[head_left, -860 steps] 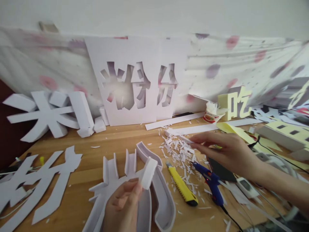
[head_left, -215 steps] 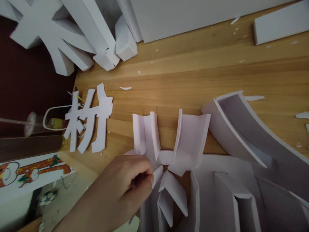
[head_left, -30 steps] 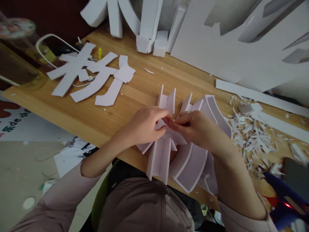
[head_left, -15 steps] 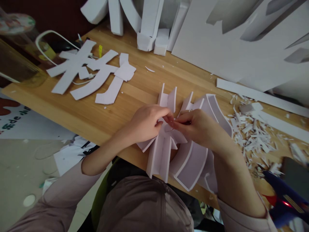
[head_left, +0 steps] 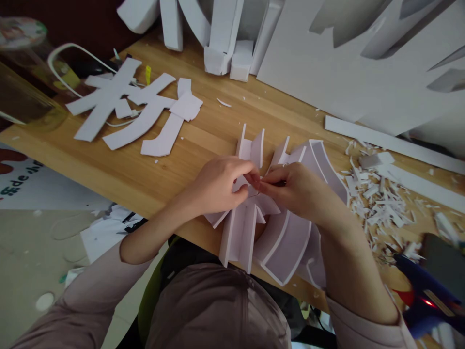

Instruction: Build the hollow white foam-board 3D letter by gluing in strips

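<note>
A hollow white foam-board character (head_left: 238,235) with raised side walls lies at the table's front edge. Over its middle my left hand (head_left: 221,184) is bent, thumb and fingertips drawn together. My right hand (head_left: 296,189) pinches with thumb and forefinger, its tips meeting those of my left. Just below the fingertips shows a thin curved line, perhaps a thread or wire; what the fingers hold is too small to name. Under and beside my right wrist, the character's curved, walled right part (head_left: 290,247) is partly covered.
Flat white character pieces (head_left: 156,111) lie at left, near a white cable and a clear container (head_left: 32,97). White scraps (head_left: 385,198) are heaped at right, above a blue glue gun (head_left: 425,291) with a red light. White board (head_left: 305,68) and larger foam letters (head_left: 221,34) stand behind.
Both hands stay over the same spot, fingertips together. My left thumb has shifted slightly. The whole view has moved a little, with the things appearing slightly further left.
</note>
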A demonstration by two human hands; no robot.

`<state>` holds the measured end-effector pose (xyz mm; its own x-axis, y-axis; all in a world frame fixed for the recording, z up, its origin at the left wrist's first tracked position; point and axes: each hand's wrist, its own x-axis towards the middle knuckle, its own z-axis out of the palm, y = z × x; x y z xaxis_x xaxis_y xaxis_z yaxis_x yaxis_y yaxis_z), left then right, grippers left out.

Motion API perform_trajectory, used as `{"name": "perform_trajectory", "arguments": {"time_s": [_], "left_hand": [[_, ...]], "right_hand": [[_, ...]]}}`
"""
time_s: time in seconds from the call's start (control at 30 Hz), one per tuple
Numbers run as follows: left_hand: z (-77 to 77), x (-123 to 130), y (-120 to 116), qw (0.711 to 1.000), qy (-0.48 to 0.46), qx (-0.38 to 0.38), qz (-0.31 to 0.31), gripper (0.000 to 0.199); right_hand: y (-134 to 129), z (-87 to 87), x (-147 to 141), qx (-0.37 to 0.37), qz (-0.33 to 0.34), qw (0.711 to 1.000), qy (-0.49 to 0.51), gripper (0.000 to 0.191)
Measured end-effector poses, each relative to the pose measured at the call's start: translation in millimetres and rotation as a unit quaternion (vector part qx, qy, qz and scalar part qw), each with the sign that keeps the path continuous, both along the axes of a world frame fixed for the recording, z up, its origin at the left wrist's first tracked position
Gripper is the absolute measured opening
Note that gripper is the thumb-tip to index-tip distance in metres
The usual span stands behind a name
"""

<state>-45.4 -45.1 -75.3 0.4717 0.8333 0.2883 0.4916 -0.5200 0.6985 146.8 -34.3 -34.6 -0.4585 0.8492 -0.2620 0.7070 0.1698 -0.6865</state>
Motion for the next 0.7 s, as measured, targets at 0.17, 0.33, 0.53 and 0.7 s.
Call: {"name": "perform_trajectory", "arguments": {"time_s": [0.17,0.33,0.53,0.7], "left_hand": [[4.9,1.2,0.8,1.000,-0.002,-0.014,-0.004,0.012],[6.6,1.6,3.1,1.000,0.007,-0.024,-0.012,0.005],[6.3,3.7,4.2,0.999,0.006,-0.050,0.012,0.008],[3.7,4.1,5.8,0.999,-0.004,-0.049,0.010,0.008]], "right_hand": [[0.0,2.9,4.5,0.016,0.017,0.999,-0.042,0.033],[-15.8,11.7,15.2,0.113,0.000,0.993,-0.045,0.017],[-33.7,0.4,16.8,0.164,-0.031,0.985,-0.047,0.013],[-38.8,-4.7,13.0,0.168,-0.052,0.983,-0.049,0.014]]}}
